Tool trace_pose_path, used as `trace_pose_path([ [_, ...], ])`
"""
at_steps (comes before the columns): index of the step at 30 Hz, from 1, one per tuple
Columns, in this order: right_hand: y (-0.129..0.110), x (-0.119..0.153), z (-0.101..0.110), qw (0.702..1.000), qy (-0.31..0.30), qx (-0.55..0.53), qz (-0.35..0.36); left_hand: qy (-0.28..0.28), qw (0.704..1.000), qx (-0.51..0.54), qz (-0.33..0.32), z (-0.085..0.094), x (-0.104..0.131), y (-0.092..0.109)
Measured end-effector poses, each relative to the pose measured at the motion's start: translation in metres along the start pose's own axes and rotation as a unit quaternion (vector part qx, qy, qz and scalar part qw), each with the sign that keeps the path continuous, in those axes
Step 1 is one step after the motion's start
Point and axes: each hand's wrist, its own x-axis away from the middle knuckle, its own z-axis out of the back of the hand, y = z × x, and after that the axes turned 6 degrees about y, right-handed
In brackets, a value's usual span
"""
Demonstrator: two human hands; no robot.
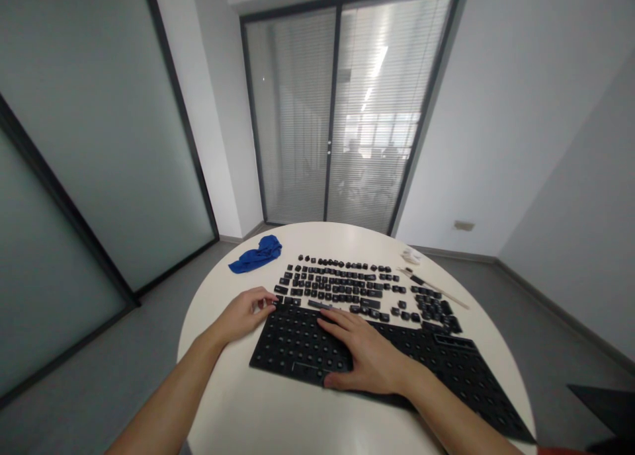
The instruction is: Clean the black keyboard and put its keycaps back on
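Note:
A black keyboard base (302, 342) without keycaps lies at a slant on the round table, rows of small switch posts showing. My right hand (370, 352) rests over it, fingers spread and thumb at the near edge. At the base's far left corner, my left hand (248, 313) has its thumb and index finger pinched at a small black keycap (278, 299); the fingertips partly hide it. Beyond the base, loose black keycaps (337, 285) are laid out in keyboard-like rows, with a long space bar (320, 305) among them. A block of keycaps (431, 303) sits to the right.
A crumpled blue cloth (256, 254) lies at the far left of the white table (223, 402). On the right are a thin stick-like brush (436, 287) and a small whitish item (411, 255). Glass doors (332, 124) and walls stand beyond.

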Motion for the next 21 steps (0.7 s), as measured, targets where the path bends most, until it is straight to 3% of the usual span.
trace_pose_path([
  [7,0.000,0.000,-0.001,1.000,0.003,-0.004,-0.001,-0.005,0.997,-0.067,-0.041,0.006,0.001,0.014],
  [17,0.001,-0.001,0.000,1.000,-0.002,0.015,0.003,-0.002,0.997,-0.066,-0.026,0.004,0.002,0.011],
  [21,0.001,-0.001,-0.001,1.000,0.003,0.008,0.005,-0.007,1.000,-0.010,0.019,0.001,0.002,0.006],
])
